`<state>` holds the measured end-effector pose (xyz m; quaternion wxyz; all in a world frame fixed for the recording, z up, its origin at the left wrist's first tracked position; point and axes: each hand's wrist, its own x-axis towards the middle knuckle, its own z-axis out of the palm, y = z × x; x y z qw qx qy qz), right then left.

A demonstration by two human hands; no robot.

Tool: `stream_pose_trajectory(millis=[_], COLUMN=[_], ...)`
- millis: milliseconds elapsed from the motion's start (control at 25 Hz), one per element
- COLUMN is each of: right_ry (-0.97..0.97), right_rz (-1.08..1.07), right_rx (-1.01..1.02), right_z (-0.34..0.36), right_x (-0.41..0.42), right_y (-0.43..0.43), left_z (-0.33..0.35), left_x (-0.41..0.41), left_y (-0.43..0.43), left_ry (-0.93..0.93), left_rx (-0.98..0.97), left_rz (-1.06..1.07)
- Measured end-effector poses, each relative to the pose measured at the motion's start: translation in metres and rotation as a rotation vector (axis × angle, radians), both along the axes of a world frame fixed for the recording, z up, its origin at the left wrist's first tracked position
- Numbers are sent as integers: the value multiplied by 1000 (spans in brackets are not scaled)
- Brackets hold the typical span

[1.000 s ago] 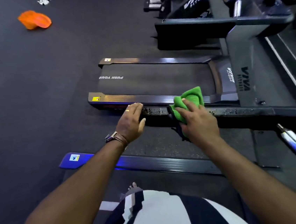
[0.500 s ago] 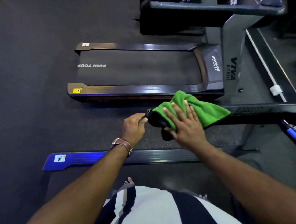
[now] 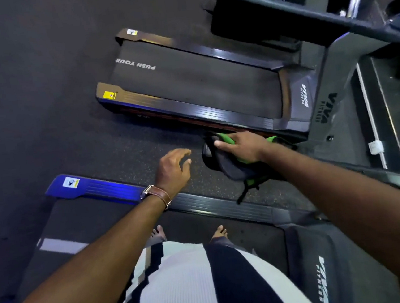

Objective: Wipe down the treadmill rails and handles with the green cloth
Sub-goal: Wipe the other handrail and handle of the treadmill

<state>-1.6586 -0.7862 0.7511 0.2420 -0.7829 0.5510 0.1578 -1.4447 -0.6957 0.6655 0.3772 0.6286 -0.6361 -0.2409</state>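
Note:
The green cloth (image 3: 225, 137) is draped over the rounded end of the dark handrail (image 3: 222, 171) of the treadmill I stand on. My right hand (image 3: 242, 145) lies on top of the cloth, fingers stretched leftward along the rail end and pressing the cloth down. Green folds show under my wrist and hang below the rail. My left hand (image 3: 174, 168) hovers just left of the rail end with loosely spread fingers, touching nothing. A brown-strapped watch sits on that wrist.
My treadmill's left side rail (image 3: 214, 205) runs below the hands, lit blue at its rear end (image 3: 91, 186). A neighbouring treadmill (image 3: 199, 84) lies beyond, with its grey upright (image 3: 332, 105) and handrail (image 3: 315, 15). Dark rubber floor (image 3: 27, 95) fills the left.
My right hand slid the cloth left to the handrail's end. My left hand came off the rail and now hovers beside it. The view tilted further down.

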Motion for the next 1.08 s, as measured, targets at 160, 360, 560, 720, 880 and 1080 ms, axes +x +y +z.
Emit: stream_pose_trajectory(millis=[160, 360, 560, 720, 880, 1080], right_ry=[-41, -55, -683, -267, -125, -479], right_rz=[-188, 105, 40, -201, 9, 52], right_rx=[592, 640, 695, 1059, 931, 880], right_z=[-25, -43, -36, -54, -46, -39], right_x=[51, 69, 24, 38, 62, 31], right_y=[-53, -68, -54, -65, -63, -65], left_z=[1, 3, 5, 11, 10, -1], left_x=[0, -14, -27, -34, -47, -57], left_y=[17, 36, 32, 26, 24, 25], left_ry=[-68, -173, -173, -193, -176, -142], left_rx=[-42, -107, -44, -57, -81, -28], left_rz=[64, 51, 151, 224, 306, 359])
